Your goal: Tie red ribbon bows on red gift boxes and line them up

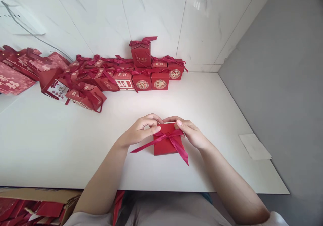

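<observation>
A small red gift box (164, 148) stands on the white table in front of me. A crimson ribbon (178, 145) is tied across its top, with its two tails hanging out to the left and the right. My left hand (145, 128) is closed on the box's upper left side, thumb on top and fingers curled behind. On the upper right side, my right hand (190, 130) grips the box the same way, its thumb near the top edge. The fingertips of both hands nearly meet behind the box, where the far side is hidden.
Rows of red ribboned boxes (142, 83) line the wall, one stacked on top. Red gift bags (15, 78) stand at the far left. White paper (254, 147) lies by the right edge. A cardboard carton (72, 199) of red items sits below the table, lower left.
</observation>
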Available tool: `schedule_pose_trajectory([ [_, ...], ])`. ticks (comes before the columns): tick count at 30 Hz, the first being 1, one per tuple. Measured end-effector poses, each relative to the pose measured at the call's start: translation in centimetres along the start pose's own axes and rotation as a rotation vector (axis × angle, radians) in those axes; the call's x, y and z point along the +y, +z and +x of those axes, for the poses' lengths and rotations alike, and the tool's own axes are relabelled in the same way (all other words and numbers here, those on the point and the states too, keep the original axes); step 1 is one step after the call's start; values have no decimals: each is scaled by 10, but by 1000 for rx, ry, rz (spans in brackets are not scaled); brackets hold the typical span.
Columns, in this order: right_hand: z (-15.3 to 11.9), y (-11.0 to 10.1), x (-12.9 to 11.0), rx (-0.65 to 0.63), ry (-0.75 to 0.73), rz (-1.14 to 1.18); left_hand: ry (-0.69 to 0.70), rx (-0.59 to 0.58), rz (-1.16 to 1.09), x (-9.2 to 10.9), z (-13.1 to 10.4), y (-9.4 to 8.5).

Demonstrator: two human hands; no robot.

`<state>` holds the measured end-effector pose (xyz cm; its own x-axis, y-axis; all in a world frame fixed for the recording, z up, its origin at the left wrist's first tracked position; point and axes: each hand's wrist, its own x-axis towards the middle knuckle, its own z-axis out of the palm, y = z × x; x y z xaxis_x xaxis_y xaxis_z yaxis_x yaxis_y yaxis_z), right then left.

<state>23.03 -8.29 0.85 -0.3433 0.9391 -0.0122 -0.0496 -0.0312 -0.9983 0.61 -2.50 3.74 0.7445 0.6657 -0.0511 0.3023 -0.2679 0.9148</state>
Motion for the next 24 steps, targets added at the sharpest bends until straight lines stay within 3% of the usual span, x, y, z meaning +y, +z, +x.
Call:
schedule_pose_trajectory([
  [17,0,-4,0,-8,3,-16,3,-34,-19,-4,0,-4],
  [19,-1,-5,0,-2,-22,-7,30,12,-16,-6,-2,-7],
  [24,-3,-9,-1,118,-134,-19,107,251,-43,-10,-3,-13],
])
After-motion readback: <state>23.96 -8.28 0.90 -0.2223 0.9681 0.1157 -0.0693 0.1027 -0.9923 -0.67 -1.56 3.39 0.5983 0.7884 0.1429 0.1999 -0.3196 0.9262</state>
